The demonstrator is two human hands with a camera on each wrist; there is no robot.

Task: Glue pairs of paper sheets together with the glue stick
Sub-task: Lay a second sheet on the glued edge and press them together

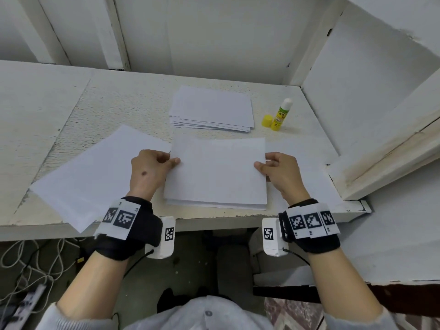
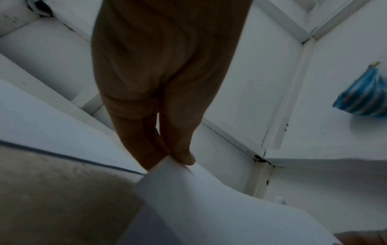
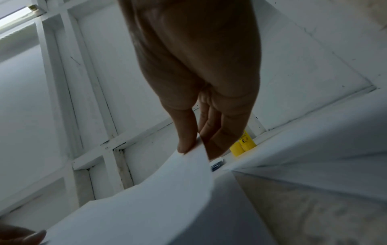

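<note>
Loose sheet [image 1: 95, 177] lies at an angle on the left of the table [image 1: 119, 103], one corner overhanging the front edge. Left hand [image 1: 148, 171] sits just right of it and pinches the left edge of the top sheet [image 1: 216, 172], thumb on the upper face, fingers curled underneath; the left wrist view shows thumb and fingers [image 2: 182, 149] pressed together on the paper edge, sheet bowed upward. The top sheet is held over a small pile of sheets [image 1: 214, 205] near the front edge of the table; whether it touches the pile cannot be told. Right hand [image 1: 283, 172] pinches the right edge of the same sheet, thumb on top, fingers below; the right wrist view confirms thumb [image 3: 186, 137] against the paper, fingers closed behind it. Farther back, a second stack of paper [image 1: 212, 109] lies flat. To its right the glue stick [image 1: 281, 114] stands upright, uncapped, with its yellow cap [image 1: 266, 120] just beside it on the table.
</note>
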